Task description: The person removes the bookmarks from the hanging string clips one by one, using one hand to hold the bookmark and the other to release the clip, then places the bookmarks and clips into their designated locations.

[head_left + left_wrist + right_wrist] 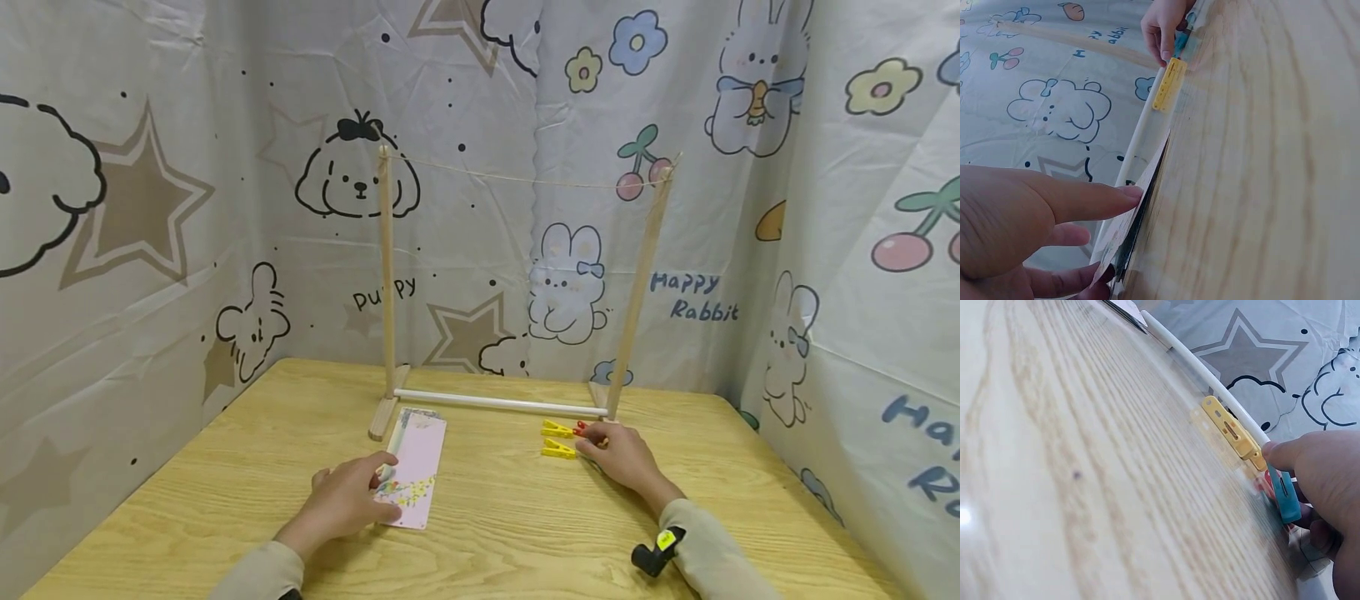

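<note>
My left hand (341,500) grips the left edge of a pink card (420,458) printed with yellow flowers. More cards (408,417) show beneath its far end, and in the left wrist view the pink card (1132,215) stands slightly raised from those below. In the right wrist view, a teal clothespin (1285,499) is pinched between the thumb and fingers of my right hand (1329,481). A red clothespin (580,428) lies by the fingertips, partly hidden. To the left of that hand lie two yellow clothespins, a far one (557,429) and a near one (558,450).
Behind the cards and clothespins stands a wooden frame with a left post (387,275), a right post (639,292), a white bottom rod (498,403) and a string (510,177) across the top. Printed cloth (465,250) hangs around the wooden table (495,533).
</note>
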Available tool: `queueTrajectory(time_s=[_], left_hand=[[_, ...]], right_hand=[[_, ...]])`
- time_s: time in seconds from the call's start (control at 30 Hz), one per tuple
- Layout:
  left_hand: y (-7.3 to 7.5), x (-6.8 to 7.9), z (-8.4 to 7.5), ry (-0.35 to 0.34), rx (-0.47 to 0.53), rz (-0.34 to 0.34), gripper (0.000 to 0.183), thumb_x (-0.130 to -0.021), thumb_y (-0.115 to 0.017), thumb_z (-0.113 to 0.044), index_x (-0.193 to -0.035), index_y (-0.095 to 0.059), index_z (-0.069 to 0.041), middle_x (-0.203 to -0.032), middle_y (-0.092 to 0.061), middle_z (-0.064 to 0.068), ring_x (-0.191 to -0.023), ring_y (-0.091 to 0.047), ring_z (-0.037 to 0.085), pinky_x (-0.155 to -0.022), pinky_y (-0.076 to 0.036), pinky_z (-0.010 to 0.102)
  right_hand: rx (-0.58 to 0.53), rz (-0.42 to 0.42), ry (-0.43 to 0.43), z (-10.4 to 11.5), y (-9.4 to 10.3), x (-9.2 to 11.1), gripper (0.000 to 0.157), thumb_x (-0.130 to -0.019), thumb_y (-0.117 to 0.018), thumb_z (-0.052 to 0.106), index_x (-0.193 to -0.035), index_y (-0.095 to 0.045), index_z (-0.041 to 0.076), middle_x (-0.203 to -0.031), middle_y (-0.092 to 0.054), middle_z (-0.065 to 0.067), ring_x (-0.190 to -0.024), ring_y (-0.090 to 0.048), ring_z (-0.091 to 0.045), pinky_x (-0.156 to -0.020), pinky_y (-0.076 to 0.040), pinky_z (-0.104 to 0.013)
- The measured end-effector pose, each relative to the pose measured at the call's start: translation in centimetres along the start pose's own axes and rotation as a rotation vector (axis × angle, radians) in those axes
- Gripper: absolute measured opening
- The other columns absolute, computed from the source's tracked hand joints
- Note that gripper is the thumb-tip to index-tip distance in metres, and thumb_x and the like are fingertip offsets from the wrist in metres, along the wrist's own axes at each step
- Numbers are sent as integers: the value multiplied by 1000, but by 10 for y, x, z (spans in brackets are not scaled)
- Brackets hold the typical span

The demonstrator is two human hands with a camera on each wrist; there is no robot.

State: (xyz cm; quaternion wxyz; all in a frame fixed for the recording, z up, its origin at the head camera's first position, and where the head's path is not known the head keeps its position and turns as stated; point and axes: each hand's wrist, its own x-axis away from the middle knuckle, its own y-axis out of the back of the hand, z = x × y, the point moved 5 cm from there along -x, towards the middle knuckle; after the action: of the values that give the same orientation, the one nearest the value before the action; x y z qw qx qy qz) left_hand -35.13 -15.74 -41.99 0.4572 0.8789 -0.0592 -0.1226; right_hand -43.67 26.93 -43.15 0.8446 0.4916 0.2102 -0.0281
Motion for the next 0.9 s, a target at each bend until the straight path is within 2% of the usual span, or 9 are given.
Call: queueTrajectory(time_s=[0.53, 0.9], left_hand=[[2, 1, -2, 13, -19, 7, 65, -73, -94, -28, -131, -66, -16, -92, -61, -4, -88, -57, 18, -102, -17, 77], [3, 1, -1, 20, -38, 10, 66, -73, -94, -29, -132, -65, -16, -92, -61, -4, -88, -58, 18, -102, -17, 78]], right_hand=[[30, -14, 26, -1, -1, -1, 17, -95, -79, 24, -106, -79, 11, -91, -68, 5, -81, -59, -14, -75, -50, -42], [84, -13, 20, 5, -2, 1, 21, -93, -80, 25, -108, -79, 11, -98, -72, 0, -89, -67, -22, -81, -54, -50]])
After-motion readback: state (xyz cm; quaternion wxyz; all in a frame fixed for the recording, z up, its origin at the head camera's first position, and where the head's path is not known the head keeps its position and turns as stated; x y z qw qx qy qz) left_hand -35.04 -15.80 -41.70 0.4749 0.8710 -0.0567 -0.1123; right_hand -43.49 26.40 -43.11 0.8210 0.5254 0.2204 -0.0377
